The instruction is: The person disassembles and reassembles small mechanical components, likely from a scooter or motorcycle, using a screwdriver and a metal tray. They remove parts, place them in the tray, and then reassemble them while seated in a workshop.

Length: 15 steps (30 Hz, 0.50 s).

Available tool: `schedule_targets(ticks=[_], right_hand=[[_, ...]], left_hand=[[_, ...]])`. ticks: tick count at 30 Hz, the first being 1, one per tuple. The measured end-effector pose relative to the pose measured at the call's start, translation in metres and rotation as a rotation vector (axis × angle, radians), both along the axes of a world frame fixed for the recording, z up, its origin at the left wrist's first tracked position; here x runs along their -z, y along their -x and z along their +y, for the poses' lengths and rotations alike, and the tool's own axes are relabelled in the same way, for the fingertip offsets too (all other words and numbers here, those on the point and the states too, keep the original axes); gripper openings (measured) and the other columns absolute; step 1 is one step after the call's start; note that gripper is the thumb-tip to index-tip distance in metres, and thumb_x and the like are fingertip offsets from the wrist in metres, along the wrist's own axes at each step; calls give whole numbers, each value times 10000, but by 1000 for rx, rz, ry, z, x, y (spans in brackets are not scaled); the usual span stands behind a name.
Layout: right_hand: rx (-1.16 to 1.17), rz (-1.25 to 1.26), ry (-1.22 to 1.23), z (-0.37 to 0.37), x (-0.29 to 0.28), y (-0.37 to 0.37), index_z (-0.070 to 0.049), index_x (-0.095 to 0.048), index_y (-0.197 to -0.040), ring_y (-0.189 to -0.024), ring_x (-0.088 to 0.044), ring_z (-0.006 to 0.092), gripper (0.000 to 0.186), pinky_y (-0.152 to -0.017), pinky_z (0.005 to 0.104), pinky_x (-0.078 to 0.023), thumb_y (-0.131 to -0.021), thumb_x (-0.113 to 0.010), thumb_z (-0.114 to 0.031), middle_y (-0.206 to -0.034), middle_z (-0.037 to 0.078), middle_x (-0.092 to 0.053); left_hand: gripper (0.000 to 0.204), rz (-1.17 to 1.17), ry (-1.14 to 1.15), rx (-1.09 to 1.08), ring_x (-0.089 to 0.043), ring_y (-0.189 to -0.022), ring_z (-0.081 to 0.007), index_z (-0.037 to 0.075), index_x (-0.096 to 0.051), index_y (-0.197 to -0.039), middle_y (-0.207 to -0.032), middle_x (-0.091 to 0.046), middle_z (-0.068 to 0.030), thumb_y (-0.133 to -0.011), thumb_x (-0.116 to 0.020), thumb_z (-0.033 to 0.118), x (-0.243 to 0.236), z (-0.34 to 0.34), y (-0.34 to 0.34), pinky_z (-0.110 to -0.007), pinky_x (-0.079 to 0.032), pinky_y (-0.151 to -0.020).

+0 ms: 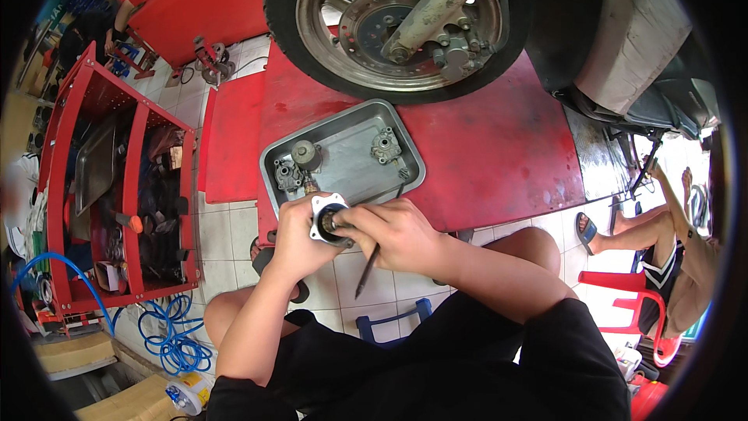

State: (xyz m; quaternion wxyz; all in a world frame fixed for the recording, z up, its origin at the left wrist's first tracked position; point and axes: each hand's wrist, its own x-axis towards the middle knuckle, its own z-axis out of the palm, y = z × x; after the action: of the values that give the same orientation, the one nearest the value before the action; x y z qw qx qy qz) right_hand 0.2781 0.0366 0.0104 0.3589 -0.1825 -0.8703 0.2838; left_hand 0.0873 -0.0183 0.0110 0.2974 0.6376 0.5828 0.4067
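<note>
- Firstly, two hands work on one housing (318, 228); it is just past the near edge of one tray (351, 157), toward the person.
- The left hand (294, 240) is closed around this housing; the right hand (396, 235) has its fingers narrow at the round opening, and one thin dark rod (368, 271) is held in it; what the fingertips pinch inside, I cannot tell.
- Two cast pieces, (287, 176) rough and irregular, and one dull cylinder (306, 156) are in the tray; this is shiny metal, with rounded corners.
- Below is a smudged red platform (499, 152); one spoked wheel (366, 25) stands behind; around, pale floor tiles (214, 238).
</note>
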Motion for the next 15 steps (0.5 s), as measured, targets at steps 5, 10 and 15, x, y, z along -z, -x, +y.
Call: schedule_targets(ticks=[5, 10, 15], right_hand=[[66, -94, 295, 35, -29, 2, -31, -695, -1113, -721, -702, 396, 326, -673, 476, -563, -890, -790, -249, -762, 166, -711], [496, -517, 267, 107, -2, -8, -8, -752, -994, -863, -743, 403, 346, -795, 512, -583, -918, -759, -346, -892, 224, -745], [560, -838, 201, 118, 45, 5, -12, -758, -1004, -968, -738, 419, 373, -848, 505, -593, -918, -768, -375, -992, 224, -755]], left_hand=[[265, -127, 74, -187, -681, -734, -128, 23, -714, -896, -797, -721, -45, -678, -863, 52, 15, 0, 13, -312, -548, -705], [188, -384, 150, -413, -665, -777, -80, 16, -715, -859, -816, -733, 3, -709, -828, 10, 33, 5, 24, -288, -553, -737], [212, -290, 44, -452, -669, -782, -80, 5, -721, -882, -821, -747, -17, -715, -845, 49, 30, 2, 27, -294, -560, -736]])
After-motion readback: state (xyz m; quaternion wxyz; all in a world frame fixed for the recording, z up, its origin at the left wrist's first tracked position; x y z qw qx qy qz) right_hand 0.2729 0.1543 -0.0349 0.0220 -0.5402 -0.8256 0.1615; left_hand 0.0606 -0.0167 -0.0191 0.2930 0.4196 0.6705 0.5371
